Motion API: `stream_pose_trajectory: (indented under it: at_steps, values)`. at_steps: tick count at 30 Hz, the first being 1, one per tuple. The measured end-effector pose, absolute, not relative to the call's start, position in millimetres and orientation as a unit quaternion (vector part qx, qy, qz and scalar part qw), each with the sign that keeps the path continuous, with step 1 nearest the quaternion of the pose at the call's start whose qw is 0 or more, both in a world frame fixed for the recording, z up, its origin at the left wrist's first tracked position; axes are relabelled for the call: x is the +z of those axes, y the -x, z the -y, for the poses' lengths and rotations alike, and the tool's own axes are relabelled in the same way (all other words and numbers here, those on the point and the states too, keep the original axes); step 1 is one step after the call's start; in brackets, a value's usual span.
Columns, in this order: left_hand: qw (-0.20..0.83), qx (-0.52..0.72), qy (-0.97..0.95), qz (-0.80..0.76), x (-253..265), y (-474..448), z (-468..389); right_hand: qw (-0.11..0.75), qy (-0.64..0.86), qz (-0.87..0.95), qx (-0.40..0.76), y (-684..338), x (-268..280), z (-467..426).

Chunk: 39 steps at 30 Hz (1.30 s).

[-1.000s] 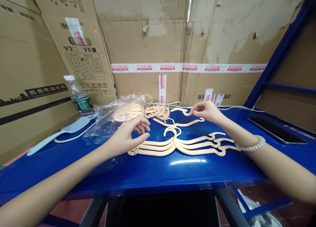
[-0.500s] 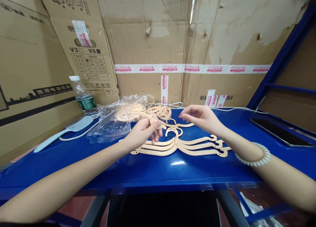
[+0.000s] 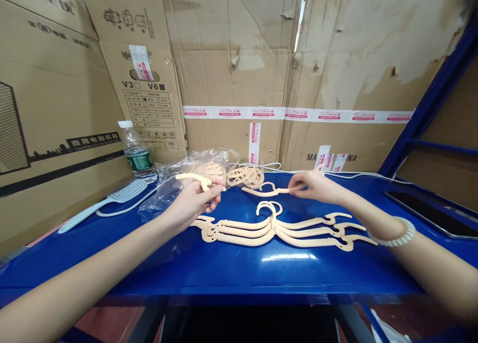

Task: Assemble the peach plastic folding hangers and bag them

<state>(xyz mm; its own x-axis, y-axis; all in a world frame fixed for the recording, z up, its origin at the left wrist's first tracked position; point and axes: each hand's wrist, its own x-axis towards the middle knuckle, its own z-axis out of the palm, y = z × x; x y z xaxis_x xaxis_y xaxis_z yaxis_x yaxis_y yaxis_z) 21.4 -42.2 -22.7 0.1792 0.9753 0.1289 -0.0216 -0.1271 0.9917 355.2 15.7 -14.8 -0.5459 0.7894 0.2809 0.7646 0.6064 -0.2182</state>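
Note:
My left hand (image 3: 194,202) pinches a curved beige hanger piece (image 3: 187,176) in front of the plastic bag, held above the table. At the back, my right hand (image 3: 317,186) has its fingers closed on the right end of a beige hanger (image 3: 257,192) whose hook faces away from me. Nearer to me lie several similar foldable hangers (image 3: 246,241), overlapping, hooks together at the middle and curved end pieces sticking out at both sides.
A clear plastic bag (image 3: 157,197) and a bundle of beige pieces (image 3: 244,176) lie at the back of the blue table (image 3: 239,273). To the left are a water bottle (image 3: 139,160) and a hairbrush (image 3: 129,191). A phone-like black slab (image 3: 433,211) lies right. Cardboard (image 3: 231,74) stands behind.
My right hand has come down and taken hold of the back hanger's right end. My left hand has moved left with its curved piece. The view has shifted slightly.

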Motion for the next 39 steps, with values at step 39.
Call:
stream_pose_trajectory:
  at_steps: [39]
  values:
    - [0.595,0.441,-0.607,-0.288,-51,-16,60,0.306,0.342,0.888,0.001,-346,-35,57]
